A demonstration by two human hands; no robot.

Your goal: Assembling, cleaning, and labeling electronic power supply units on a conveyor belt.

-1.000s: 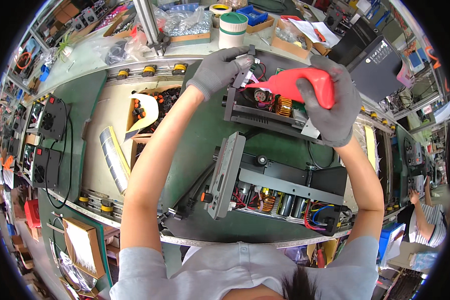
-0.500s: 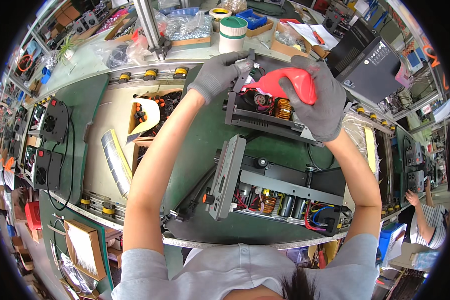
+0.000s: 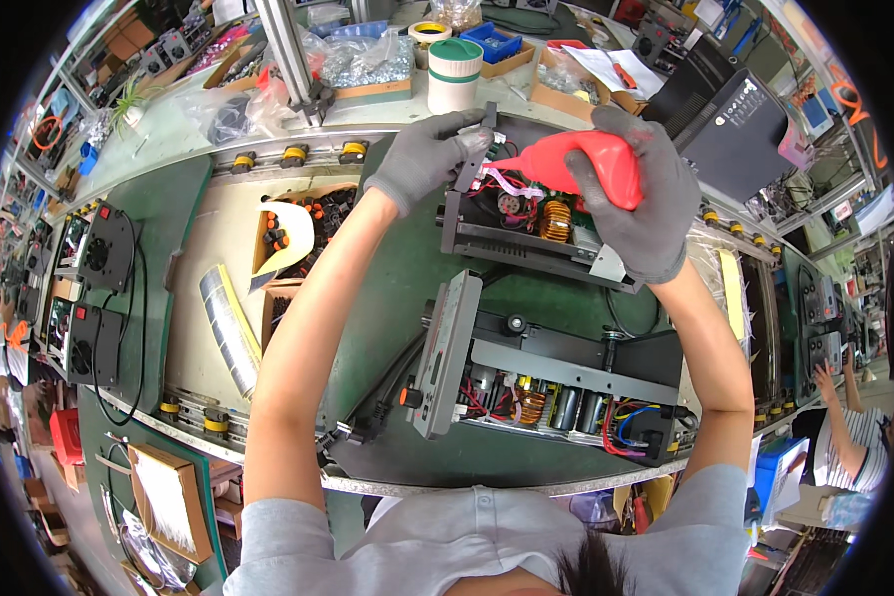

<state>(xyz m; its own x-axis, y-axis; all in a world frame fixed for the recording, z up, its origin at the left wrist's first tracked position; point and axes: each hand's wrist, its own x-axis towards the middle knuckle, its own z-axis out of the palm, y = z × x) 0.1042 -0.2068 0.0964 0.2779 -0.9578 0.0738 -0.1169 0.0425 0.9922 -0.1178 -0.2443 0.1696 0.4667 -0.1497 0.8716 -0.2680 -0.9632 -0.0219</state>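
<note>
My right hand (image 3: 641, 204), in a grey glove, grips a red squeeze bottle (image 3: 576, 161) with its tip pointing left over the far open black electronics chassis (image 3: 526, 238). My left hand (image 3: 429, 154), also gloved, pinches a small black part (image 3: 475, 149) with white wires at the chassis's far left corner. A copper coil (image 3: 556, 221) shows inside that chassis. A second open chassis (image 3: 556, 382) with a grey front panel lies nearer me on the green mat (image 3: 387, 298).
A white canister with a green lid (image 3: 455, 74) stands behind the chassis. Cardboard boxes of small orange-and-black parts (image 3: 288, 233) sit at left, with rolled labels (image 3: 230, 328). Black units (image 3: 94, 288) lie far left. Another person (image 3: 849, 437) works at right.
The red bottle has tipped down and leftward, its tip now close to the part my left hand holds. My left hand has shifted slightly along the chassis edge.
</note>
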